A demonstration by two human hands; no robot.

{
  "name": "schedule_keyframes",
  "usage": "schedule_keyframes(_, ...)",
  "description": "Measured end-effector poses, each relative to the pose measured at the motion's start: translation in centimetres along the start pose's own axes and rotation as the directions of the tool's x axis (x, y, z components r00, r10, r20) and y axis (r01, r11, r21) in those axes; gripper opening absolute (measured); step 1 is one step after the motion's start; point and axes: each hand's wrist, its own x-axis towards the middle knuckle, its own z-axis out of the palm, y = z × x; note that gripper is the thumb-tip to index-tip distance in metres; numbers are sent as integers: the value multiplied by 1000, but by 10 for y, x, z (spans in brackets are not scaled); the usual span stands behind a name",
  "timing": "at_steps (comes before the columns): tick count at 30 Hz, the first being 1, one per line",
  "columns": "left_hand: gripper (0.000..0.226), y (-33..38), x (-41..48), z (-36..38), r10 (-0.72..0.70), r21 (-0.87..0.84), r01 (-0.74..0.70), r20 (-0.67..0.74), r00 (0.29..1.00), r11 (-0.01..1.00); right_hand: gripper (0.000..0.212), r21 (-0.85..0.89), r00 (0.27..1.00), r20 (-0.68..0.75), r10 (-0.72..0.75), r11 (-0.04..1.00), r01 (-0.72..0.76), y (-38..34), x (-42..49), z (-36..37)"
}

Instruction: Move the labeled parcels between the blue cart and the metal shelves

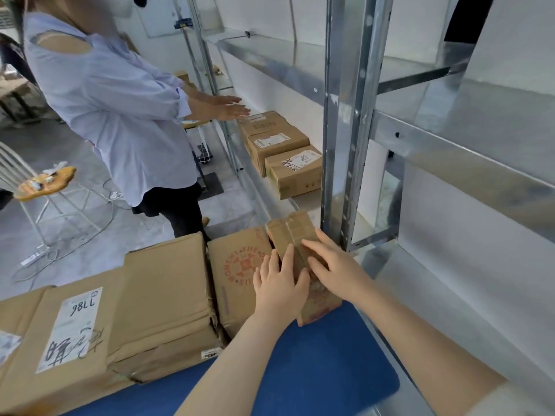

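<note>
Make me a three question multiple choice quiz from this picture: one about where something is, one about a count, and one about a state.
1. Where does the narrow parcel under both hands stand?
A. on the blue cart
B. on the top shelf
C. on the floor

2. How many boxes stand in the row on the metal shelf?
A. one
B. three
C. six

3. What are the left hand and right hand doing?
A. hanging free in the air
B. both laid on the narrow parcel
C. gripping the shelf post

Answers:
1 A: its lower end rests on the cart's blue surface, beside the shelf post.
2 B: three brown boxes with white labels sit side by side.
3 B: fingers of both hands lie against the parcel's sides.
</note>
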Motion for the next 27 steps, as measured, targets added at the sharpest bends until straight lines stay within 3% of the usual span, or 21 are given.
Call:
schedule_keyframes(9, 60, 1, 7, 11, -14, 53, 15, -25, 1000, 998, 45, -158, 995, -70, -69, 986, 57, 4, 5, 2)
schedule_keyframes(14, 58, 12, -3, -2, -15, 33, 15, 7, 1000, 999, 45, -145, 984, -164, -68, 989, 44, -5, -16, -4)
schedule_keyframes(17, 56, 19, -18, -21, 35, 66, -37, 26, 999, 997, 45, -121, 988, -152, -2, 992, -16, -12, -48, -15)
schedule_keyframes(20, 50, 35, -35, -38, 181, 88, -181, 13, 983, 980, 43, -123, 981, -172, 87, 986, -109, -18, -95, -32)
schedule_keyframes(23, 45, 61, -59, -40, 415, 119, -415, 24, 909, 902, 40, -131, 931, -304, 203, 959, -252, -21, -160, -52)
schedule_keyframes(27, 38, 106, -114, -5, 780, 2, -780, 33, 625, 626, 36, -46, 740, -563, 367, 881, -472, -30, -272, -71)
